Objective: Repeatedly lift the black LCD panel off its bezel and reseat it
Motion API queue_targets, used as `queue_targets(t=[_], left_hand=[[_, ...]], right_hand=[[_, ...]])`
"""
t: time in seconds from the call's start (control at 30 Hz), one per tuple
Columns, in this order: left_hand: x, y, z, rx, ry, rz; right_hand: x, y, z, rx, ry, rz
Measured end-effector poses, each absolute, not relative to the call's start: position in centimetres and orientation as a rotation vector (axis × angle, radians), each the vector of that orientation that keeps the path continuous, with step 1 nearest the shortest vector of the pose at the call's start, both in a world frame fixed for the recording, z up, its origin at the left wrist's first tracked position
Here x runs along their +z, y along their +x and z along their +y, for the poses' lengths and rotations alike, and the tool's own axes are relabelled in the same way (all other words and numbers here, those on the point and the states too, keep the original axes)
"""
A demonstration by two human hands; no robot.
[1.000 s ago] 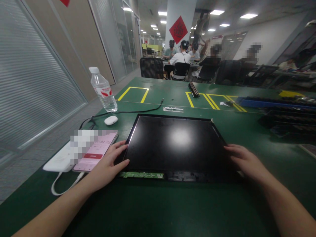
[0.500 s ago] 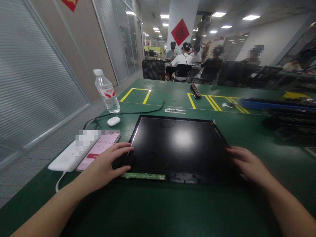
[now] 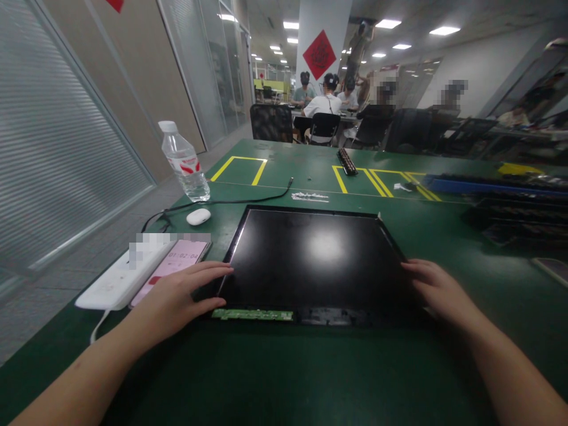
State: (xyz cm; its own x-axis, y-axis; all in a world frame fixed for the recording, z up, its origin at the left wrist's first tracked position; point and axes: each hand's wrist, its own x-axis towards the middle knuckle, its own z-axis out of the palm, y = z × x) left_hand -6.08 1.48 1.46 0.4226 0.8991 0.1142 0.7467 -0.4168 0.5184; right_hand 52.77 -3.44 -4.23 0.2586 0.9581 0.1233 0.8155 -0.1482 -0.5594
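A black display panel (image 3: 310, 254) lies flat on the green table (image 3: 284, 373), with a green circuit strip (image 3: 252, 314) along its near edge. My left hand (image 3: 177, 299) wraps the panel's near left corner, index finger along the left side and thumb by the circuit strip. My right hand (image 3: 437, 290) grips the panel's right edge, its fingers together and pointing left.
Left of the panel lie a pink-screened phone (image 3: 177, 263) on a white power bank (image 3: 115, 284), a small white case (image 3: 198, 216), a black cable (image 3: 248, 200) and a water bottle (image 3: 184, 163). Dark trays (image 3: 510, 213) fill the right side. People sit at a far table (image 3: 326, 103).
My left hand has slid slightly along the panel's left corner, the index finger stretching further forward. The panel and my right hand have hardly moved; the view shifted a little.
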Motion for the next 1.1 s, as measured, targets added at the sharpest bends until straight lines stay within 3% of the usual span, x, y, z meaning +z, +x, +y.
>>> queue_targets(t=[0.53,1.1], left_hand=[[0.5,-6.6,1.2,0.533,2.588,1.228],[1.7,-5.7,1.2,0.456,2.485,1.300]], right_hand=[[-4.3,52.6,-3.5,0.385,-2.038,-1.543],[-3.9,52.7,-3.4,0.412,-2.021,-1.551]])
